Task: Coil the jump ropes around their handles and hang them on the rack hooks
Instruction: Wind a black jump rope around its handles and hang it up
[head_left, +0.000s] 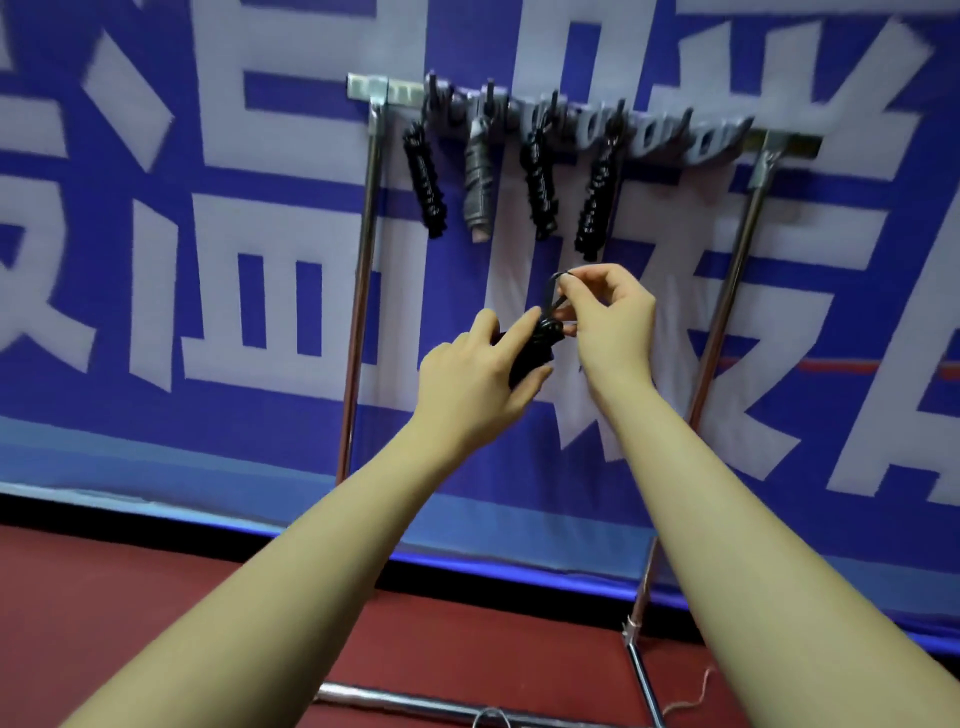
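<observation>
Head view: a person's left hand (475, 382) grips a coiled black jump rope (530, 349) below the rack (675, 143) while right-hand fingers (582, 283) pinch its end loop open, apparently readying it for a free hook beside four hung bundles (540, 182).

Sports hall, red floor (130, 613) running underfoot; blue banner (182, 364) hanging behind, coiled ropes (426, 179) dangling on rack (363, 249)

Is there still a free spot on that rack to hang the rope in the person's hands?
Yes. The grey hooks right of the fourth hung rope look bare, up to the rack's right post. The left stretch is crowded with four bundles. The coiled rope is in both hands, below them.
</observation>
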